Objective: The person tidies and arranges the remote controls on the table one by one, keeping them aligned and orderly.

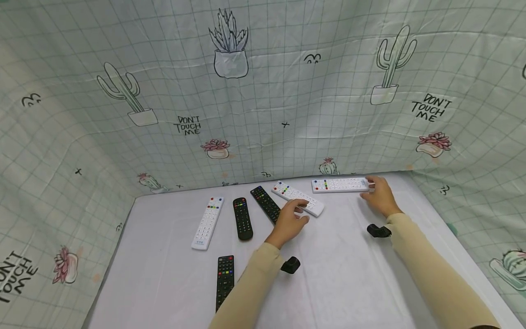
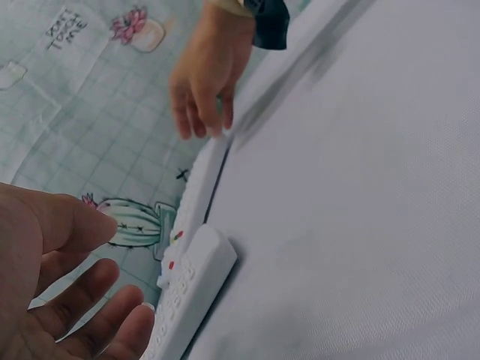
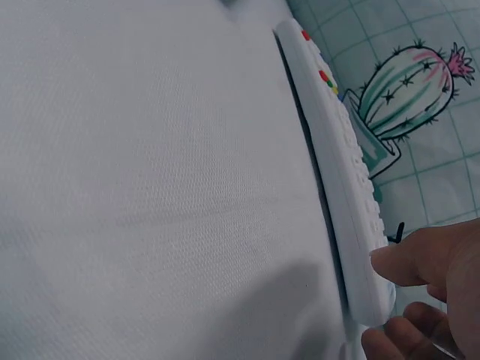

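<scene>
With our left fingers (image 2: 116,311) loose and empty, we're likely straightening the white remote (image 1: 340,184) by our right fingers (image 3: 405,334), whose grip we can't tell, needing a gentle nudge next.

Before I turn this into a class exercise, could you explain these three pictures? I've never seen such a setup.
There is no machine: each grip is a person's bare hand. The wide picture comes from a camera worn on the head; the two closer ones come from cameras on the left and right wrists.

On the white surface lie six remotes: a leftmost white remote, an upright black remote, a slanted black remote, a slanted white remote, a sideways white remote and a nearest black remote.

The left grip is loose, close to the slanted white remote and holding nothing visible. The right grip is at one end of the sideways white remote; I cannot tell whether it holds it.
</scene>
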The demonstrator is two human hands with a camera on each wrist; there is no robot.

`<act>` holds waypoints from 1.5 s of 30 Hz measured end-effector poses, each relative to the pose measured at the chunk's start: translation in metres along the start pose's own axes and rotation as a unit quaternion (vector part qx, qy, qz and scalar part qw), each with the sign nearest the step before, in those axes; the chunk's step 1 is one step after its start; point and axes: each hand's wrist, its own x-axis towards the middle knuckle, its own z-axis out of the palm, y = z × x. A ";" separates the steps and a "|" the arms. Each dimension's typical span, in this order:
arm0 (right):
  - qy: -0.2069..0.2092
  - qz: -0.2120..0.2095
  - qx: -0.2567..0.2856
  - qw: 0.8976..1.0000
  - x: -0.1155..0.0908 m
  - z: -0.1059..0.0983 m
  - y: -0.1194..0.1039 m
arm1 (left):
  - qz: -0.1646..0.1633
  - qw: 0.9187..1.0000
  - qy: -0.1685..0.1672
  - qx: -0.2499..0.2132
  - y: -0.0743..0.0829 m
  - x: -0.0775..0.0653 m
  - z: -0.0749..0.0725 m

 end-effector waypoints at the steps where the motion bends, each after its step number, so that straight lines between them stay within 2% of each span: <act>1: -0.004 0.003 -0.002 1.000 0.001 0.000 0.001 | -0.002 1.000 0.000 0.000 0.000 0.001 0.001; 7: -0.015 0.007 -0.014 1.000 0.009 -0.001 0.007 | -0.006 1.000 0.003 -0.014 -0.001 0.008 0.006; 12: -0.046 0.016 -0.027 0.998 0.015 -0.001 0.010 | -0.001 1.000 0.008 -0.030 -0.002 0.013 0.008; 17: -0.067 0.013 -0.049 0.996 0.018 -0.003 0.013 | -0.021 0.999 0.002 -0.045 0.003 0.016 0.008; 21: -0.071 0.007 -0.053 0.996 0.019 -0.006 0.015 | -0.030 0.998 0.002 -0.053 0.004 0.019 0.009; 26: -0.075 0.004 -0.052 0.996 0.021 -0.008 0.018 | -0.025 0.998 0.006 -0.051 0.003 0.027 0.010; 33: -0.081 -0.025 -0.071 0.994 0.022 -0.011 0.023 | -0.029 0.998 -0.007 -0.061 0.004 0.035 0.008; 40: -0.095 -0.014 -0.087 0.992 0.020 -0.017 0.021 | -0.039 0.995 -0.010 -0.091 0.005 0.040 0.008; 45: -0.099 -0.004 -0.090 0.991 0.017 -0.020 0.022 | -0.044 0.995 -0.008 -0.087 0.005 0.043 0.012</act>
